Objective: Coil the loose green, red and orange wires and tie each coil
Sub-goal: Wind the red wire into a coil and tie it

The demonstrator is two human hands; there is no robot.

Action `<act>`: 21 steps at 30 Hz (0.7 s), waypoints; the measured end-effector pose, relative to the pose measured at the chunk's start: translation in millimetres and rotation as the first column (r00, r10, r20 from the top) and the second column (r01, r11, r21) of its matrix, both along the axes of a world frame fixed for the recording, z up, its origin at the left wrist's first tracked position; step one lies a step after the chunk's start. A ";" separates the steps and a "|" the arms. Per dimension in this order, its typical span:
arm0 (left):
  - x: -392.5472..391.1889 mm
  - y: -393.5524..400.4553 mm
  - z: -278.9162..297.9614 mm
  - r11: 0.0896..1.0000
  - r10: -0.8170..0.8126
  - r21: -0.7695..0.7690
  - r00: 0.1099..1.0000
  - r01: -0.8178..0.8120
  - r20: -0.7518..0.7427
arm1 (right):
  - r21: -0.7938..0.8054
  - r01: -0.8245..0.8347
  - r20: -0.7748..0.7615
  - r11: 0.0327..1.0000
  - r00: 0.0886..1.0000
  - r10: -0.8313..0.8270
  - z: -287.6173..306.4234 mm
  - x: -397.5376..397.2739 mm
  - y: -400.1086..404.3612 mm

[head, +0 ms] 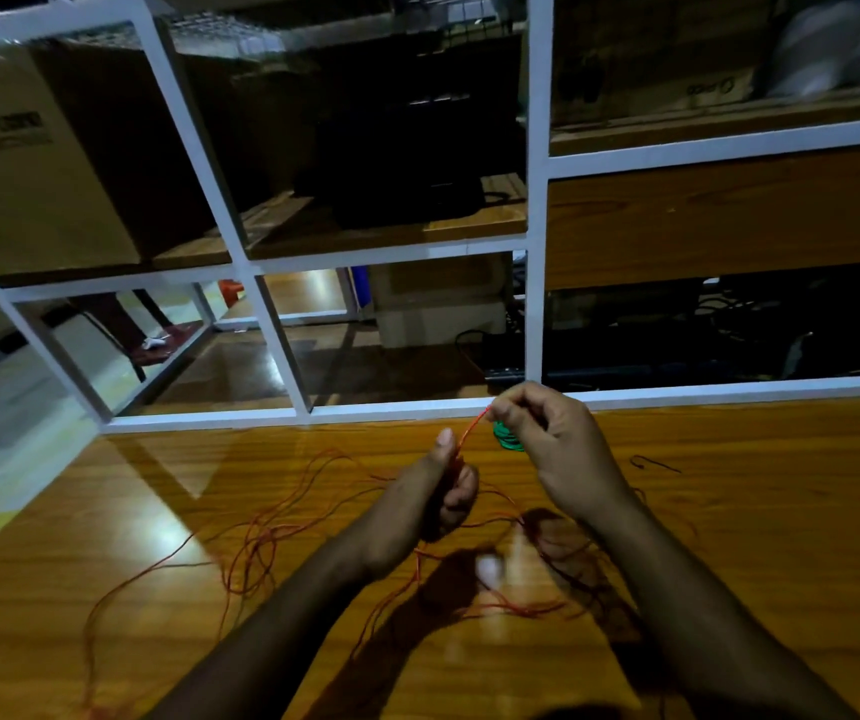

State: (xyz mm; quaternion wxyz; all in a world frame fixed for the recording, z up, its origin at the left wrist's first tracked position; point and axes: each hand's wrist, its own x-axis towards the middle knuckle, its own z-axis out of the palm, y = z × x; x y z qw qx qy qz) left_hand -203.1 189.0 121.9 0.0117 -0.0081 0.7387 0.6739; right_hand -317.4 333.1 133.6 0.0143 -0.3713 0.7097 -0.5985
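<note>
Plainly, both hands pinch the orange wire (471,429) above the surface (729,511), left hand (443,491) near, right hand (547,433) farther; its loose tangle could snag and knot while coiling.

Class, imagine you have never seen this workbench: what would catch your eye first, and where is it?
First, the two hands at centre: the left hand and the right hand hold a short bright stretch of orange wire between them above the wooden table. Next, loose reddish-orange wire sprawls over the table to the left, and a small green coil shows just behind the right hand.
</note>
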 end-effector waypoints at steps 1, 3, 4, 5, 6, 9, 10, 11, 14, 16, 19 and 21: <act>1.0 5.0 4.7 0.985 -0.049 0.166 0.999 0.048 0.004 | -0.004 0.011 0.021 1.000 1.000 -0.011 -6.6 -3.7 -3.9; 0.7 6.9 14.5 0.869 -0.082 0.486 0.996 0.089 -0.037 | 0.030 0.000 0.069 1.000 0.998 -0.002 -20.3 -5.2 -13.2; -0.7 3.8 18.4 0.797 -0.050 0.598 0.997 0.080 -0.067 | 0.077 -0.025 0.078 0.997 0.997 0.018 -26.8 -2.2 -17.8; -2.8 -1.6 21.7 0.734 0.011 0.677 0.997 0.048 -0.083 | 0.147 -0.062 0.079 0.987 0.996 0.051 -33.4 3.1 -22.0; -5.7 -8.3 24.6 0.678 0.084 0.735 0.993 0.001 -0.079 | 0.227 -0.115 0.080 0.967 0.992 0.100 -38.2 10.2 -24.8; -12.1 -30.7 27.2 0.562 0.288 0.815 0.957 -0.138 -0.037 | 0.439 -0.296 0.124 0.848 0.955 0.269 -38.5 35.1 -27.3; -13.5 -36.4 26.2 0.532 0.334 0.831 0.942 -0.163 -0.029 | 0.481 -0.349 0.149 0.804 0.936 0.318 -33.7 42.0 -27.1; -13.2 -40.1 25.0 0.506 0.367 0.843 0.930 -0.182 -0.020 | 0.506 -0.399 0.180 0.765 0.916 0.359 -27.6 47.5 -26.4; -12.8 -51.2 19.0 0.625 0.423 0.743 0.904 -0.241 -0.062 | 0.578 -0.502 0.240 0.643 0.858 0.454 -5.0 59.2 -26.1; -11.4 -61.1 9.8 0.873 0.427 0.330 0.891 -0.360 -0.157 | 0.660 -0.475 0.162 0.583 0.847 0.507 5.0 63.2 -29.3; -3.4 -75.3 -7.6 0.900 0.321 -0.233 0.922 -0.369 -0.218 | 0.594 -0.377 0.030 0.711 0.893 0.449 14.2 62.6 -41.2; 1.6 -81.9 -14.0 0.893 0.256 -0.314 0.939 -0.321 -0.230 | 0.434 -0.199 -0.076 0.879 0.964 0.255 13.8 53.2 -50.7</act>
